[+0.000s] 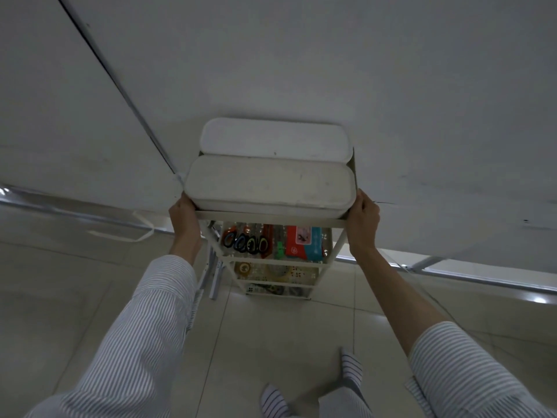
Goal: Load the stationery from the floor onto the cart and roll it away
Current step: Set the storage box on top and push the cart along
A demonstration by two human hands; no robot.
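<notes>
A tall white tiered cart stands against the white wall in front of me. Two white lidded boxes lie side by side on its top shelf. The shelf below holds several scissors with coloured handles and a red and teal packet. Lower shelves hold tape rolls and small items, partly hidden. My left hand grips the top shelf's left front corner. At the right front corner my right hand is closed on the frame.
The white wall is directly behind the cart, with a metal strip along its base. A folded white frame leans beside the cart's left side. Pale floor tiles lie between the cart and my striped slippers.
</notes>
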